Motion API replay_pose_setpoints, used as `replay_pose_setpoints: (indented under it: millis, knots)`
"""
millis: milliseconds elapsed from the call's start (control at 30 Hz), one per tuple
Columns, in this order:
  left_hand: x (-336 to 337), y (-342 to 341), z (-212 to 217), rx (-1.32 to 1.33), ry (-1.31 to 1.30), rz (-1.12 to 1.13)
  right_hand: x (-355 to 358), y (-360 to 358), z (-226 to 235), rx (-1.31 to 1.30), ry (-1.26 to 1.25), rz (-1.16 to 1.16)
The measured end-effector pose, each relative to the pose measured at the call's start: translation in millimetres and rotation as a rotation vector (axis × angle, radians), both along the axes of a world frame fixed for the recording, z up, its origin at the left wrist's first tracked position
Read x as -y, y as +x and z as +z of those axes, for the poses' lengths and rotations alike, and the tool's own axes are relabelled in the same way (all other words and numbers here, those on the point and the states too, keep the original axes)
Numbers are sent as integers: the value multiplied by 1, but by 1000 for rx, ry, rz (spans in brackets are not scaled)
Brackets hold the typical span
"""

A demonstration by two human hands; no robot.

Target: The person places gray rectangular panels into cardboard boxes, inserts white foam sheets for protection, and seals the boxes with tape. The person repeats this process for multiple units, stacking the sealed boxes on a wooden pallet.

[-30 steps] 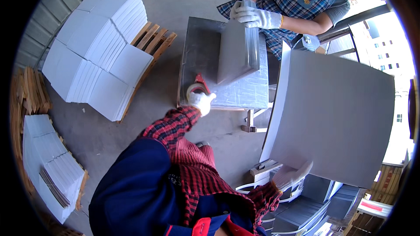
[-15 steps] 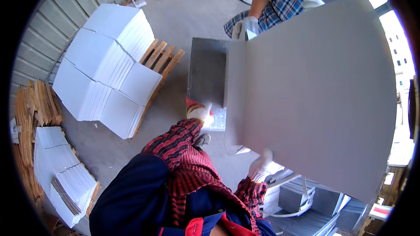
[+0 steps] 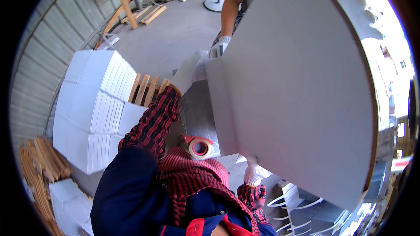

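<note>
Grey sheet (image 3: pixel 297 87), prob. light, stiffish: take edges! R hand (image 3: pixel 256 174) grips its near edge; L hand (image 3: pixel 189 71), its far corner, can't tell.

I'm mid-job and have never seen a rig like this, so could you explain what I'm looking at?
There is no machine here: a person works with their own hands, seen by a fisheye camera worn on their head, looking down. Picture left is their left; straight edges bend near the rim. Their gloved left hand is at the far left corner of a large pale cardboard sheet; their gloved right hand is at its near edge. Blur and overlap hide how either grips. Below is a dark table, with a red tape dispenser at its near end. A co-worker's gloved hand is beside that same corner. White cardboard stacks and a wooden pallet are at the left.
</note>
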State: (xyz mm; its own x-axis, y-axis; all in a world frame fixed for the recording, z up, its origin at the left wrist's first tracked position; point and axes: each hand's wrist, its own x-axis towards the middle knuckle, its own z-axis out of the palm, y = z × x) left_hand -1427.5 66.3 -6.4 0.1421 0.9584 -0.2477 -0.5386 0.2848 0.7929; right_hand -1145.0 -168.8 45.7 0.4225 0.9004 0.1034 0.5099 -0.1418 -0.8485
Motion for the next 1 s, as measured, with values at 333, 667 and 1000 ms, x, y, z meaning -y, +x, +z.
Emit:
replay_pose_setpoints:
  millis: [333,667,1000]
  knots:
    - [-73,-43,-9,-564,266,-31,-57,-20,-34,412,-11,47]
    - [-54,5,251,-1007,2057,452,-48,-32,-13,353,-142,155]
    - [-46,33,213,-801,1840,472,-28,-37,-54,301,-179,111]
